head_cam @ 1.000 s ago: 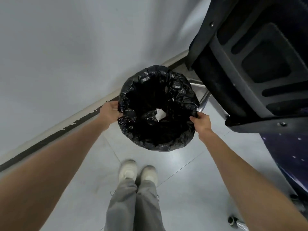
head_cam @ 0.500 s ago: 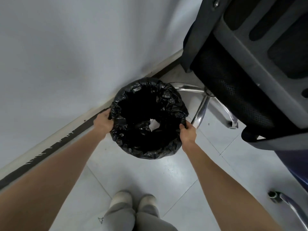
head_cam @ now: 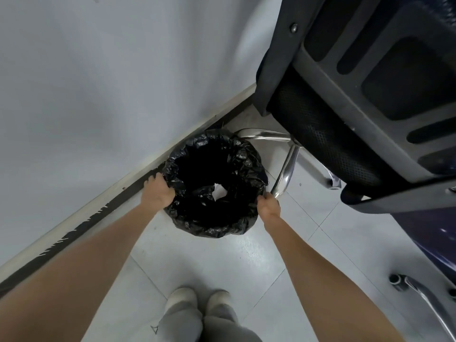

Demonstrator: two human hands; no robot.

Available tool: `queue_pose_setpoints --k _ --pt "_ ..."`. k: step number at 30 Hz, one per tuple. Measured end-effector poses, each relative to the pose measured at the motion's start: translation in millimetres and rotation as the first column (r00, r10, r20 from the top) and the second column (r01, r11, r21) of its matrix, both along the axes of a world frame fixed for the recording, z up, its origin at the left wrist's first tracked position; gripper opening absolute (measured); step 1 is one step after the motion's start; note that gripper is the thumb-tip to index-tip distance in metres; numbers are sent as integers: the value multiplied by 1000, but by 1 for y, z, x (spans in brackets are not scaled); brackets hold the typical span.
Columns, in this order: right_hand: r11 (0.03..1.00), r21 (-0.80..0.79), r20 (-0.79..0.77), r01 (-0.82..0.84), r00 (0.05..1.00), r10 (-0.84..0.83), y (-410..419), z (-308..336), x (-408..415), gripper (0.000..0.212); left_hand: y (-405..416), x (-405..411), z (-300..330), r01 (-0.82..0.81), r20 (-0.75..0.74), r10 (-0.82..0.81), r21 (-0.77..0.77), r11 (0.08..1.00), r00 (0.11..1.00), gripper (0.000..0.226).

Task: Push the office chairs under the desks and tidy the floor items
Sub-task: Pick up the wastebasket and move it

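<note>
A round waste bin [head_cam: 241, 156] lined with a crumpled black bag stands low by the foot of the wall, close to the floor. A white scrap of paper [head_cam: 219, 191] lies inside it. My left hand [head_cam: 158, 192] grips the bin's left rim and my right hand [head_cam: 269, 206] grips its right rim. A black office chair [head_cam: 365, 95] with a mesh back fills the upper right; one of its chrome base legs [head_cam: 283, 174] touches or nearly touches the bin's right side.
The grey wall [head_cam: 98, 70] with a dark baseboard [head_cam: 86, 223] runs diagonally at left. Another chrome chair leg with a caster [head_cam: 397, 280] sits at lower right. My feet [head_cam: 197, 302] stand on the pale tiled floor behind the bin.
The bin, held in both hands, has gone down and away from me toward the wall's base, beside the chair's chrome legs. My view has risen relative to it.
</note>
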State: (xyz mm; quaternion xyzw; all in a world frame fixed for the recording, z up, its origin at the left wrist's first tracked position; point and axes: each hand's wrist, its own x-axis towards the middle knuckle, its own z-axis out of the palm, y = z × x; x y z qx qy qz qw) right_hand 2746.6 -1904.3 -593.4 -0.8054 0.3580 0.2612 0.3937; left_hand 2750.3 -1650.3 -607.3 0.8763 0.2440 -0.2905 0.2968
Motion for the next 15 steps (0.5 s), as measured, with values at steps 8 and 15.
queue_pose_setpoints --k 8,15 --pt "933 320 177 166 957 -231 21 155 -29 31 -34 -27 161 -195 189 291 -406 893 938 31" --pt "785 554 340 279 784 -519 -11 367 -93 22 -69 -81 369 27 312 207 -606 795 927 23"
